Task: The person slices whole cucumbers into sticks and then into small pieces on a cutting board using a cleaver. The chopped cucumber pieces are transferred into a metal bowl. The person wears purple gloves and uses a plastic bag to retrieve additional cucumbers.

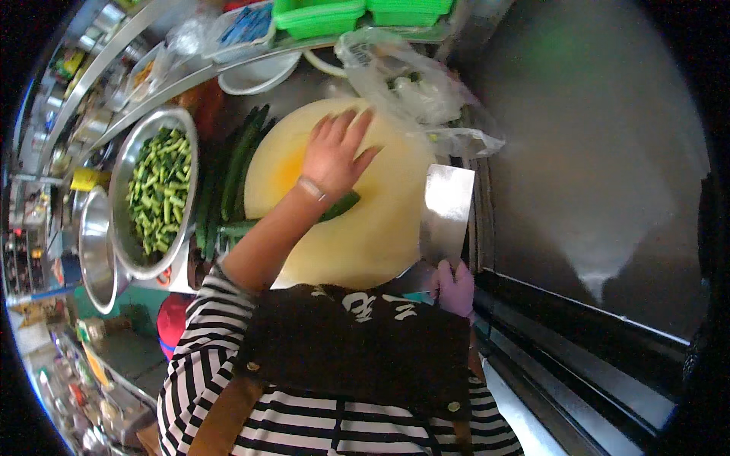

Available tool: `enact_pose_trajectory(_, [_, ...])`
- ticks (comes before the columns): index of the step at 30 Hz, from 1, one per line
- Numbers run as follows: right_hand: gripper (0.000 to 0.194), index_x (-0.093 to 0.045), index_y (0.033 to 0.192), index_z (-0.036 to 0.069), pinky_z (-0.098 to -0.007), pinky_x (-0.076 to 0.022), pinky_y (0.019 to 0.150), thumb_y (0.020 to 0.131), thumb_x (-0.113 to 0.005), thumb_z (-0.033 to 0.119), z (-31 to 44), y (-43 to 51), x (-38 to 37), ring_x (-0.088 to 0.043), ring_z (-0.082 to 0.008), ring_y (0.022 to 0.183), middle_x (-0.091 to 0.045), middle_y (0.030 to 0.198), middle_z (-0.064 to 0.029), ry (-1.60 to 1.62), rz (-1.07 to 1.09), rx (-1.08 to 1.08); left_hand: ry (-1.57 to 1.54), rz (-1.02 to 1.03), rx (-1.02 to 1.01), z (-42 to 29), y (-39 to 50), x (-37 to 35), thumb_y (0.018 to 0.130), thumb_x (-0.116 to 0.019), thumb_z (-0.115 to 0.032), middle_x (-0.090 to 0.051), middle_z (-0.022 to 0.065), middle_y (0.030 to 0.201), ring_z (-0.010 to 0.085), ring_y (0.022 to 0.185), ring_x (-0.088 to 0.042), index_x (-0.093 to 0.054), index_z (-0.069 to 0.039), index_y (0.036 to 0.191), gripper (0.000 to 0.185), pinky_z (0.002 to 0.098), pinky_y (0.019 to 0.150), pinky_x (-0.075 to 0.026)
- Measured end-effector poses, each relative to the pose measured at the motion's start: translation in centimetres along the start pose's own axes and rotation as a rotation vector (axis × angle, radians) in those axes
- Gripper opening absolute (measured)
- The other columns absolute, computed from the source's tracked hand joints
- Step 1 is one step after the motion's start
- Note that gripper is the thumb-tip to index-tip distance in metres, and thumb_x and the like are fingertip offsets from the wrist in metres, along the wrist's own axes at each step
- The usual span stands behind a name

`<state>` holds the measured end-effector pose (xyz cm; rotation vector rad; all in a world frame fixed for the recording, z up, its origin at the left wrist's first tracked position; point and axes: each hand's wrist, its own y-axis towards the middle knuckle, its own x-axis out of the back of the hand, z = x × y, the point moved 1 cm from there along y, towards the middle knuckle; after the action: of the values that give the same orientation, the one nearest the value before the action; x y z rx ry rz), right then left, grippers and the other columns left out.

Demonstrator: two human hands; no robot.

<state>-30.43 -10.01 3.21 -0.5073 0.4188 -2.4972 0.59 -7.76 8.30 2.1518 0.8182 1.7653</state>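
Observation:
My left hand (pixel 337 149) is over a round, pale yellow cutting board (pixel 376 245), fingers apart and holding nothing. Whether its palm touches the board I cannot tell. A green cucumber (pixel 341 206) lies across the board below my wrist, its middle hidden by my forearm. At the board's right edge my right hand (pixel 454 288), in a pinkish glove, grips a cleaver (pixel 449 208); the broad blade points away from me and its handle is mostly covered. Several long dark green cucumbers (pixel 242 165) lie along the board's left side.
Left of the cucumbers stands a steel basin (pixel 192 188) of chopped green vegetables, next to another steel bowl (pixel 94 251). A clear plastic bag (pixel 422 102) overlaps the board's far right. Green baskets (pixel 319 17) sit on a shelf behind. A steel surface (pixel 587 159) extends right.

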Motion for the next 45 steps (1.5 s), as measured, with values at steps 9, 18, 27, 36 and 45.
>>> enact_pose_trajectory(9, [0.030,-0.049,0.072,0.003,-0.0281,-0.0419,0.047,0.096,-0.051,0.020,1.1,2.6,-1.5,-0.052,-0.0128,0.048,-0.052,0.054,-0.0046,-0.077,0.179,0.013,0.228,0.363,0.281,6.9,-21.4,5.9,0.076,-0.070,-0.032,-0.059,0.0112,0.110,0.0290,0.107,-0.054,-0.053,-0.008,0.123,0.056,0.0463,0.100,-0.037])
enact_pose_trajectory(18, [0.022,-0.054,0.081,0.002,-0.0444,-0.0438,0.055,0.093,-0.053,0.021,6.9,2.4,-5.6,-0.056,-0.0379,0.059,-0.055,0.066,-0.0195,-0.564,0.116,0.653,0.194,0.124,0.402,0.4,-18.0,2.1,0.076,-0.070,-0.028,-0.056,0.0123,0.111,0.0311,0.104,-0.053,-0.053,-0.006,0.121,0.053,0.0438,0.093,-0.041])
enact_pose_trajectory(27, [0.023,-0.052,0.083,0.004,-0.0508,-0.0449,0.057,0.092,-0.051,0.025,9.5,0.7,-9.1,-0.058,-0.0411,0.063,-0.059,0.068,-0.0190,-0.988,0.288,0.598,0.136,0.005,0.382,2.0,-21.4,2.1,0.073,-0.070,-0.020,-0.054,0.0114,0.115,0.0315,0.106,-0.052,-0.052,-0.006,0.125,0.056,0.0445,0.093,-0.040])
enact_pose_trajectory(36, [0.025,-0.053,0.083,0.003,-0.0526,-0.0462,0.064,0.092,-0.049,0.026,8.8,2.1,-12.0,-0.058,-0.0434,0.070,-0.060,0.073,-0.0213,-1.058,0.288,0.455,0.086,0.001,0.326,2.7,-21.6,1.5,0.070,-0.071,-0.020,-0.054,0.0101,0.110,0.0297,0.101,-0.054,-0.056,-0.007,0.120,0.054,0.0422,0.087,-0.043])
enact_pose_trajectory(45, [0.029,-0.053,0.082,0.002,-0.0531,-0.0444,0.065,0.092,-0.049,0.029,7.4,5.8,-11.9,-0.057,-0.0451,0.072,-0.059,0.074,-0.0227,-0.920,0.322,0.618,-0.214,0.078,-0.131,4.1,-19.7,4.5,0.078,-0.060,-0.015,-0.058,0.0115,0.106,0.0307,0.102,-0.057,-0.059,-0.010,0.114,0.036,0.0449,0.095,-0.043])
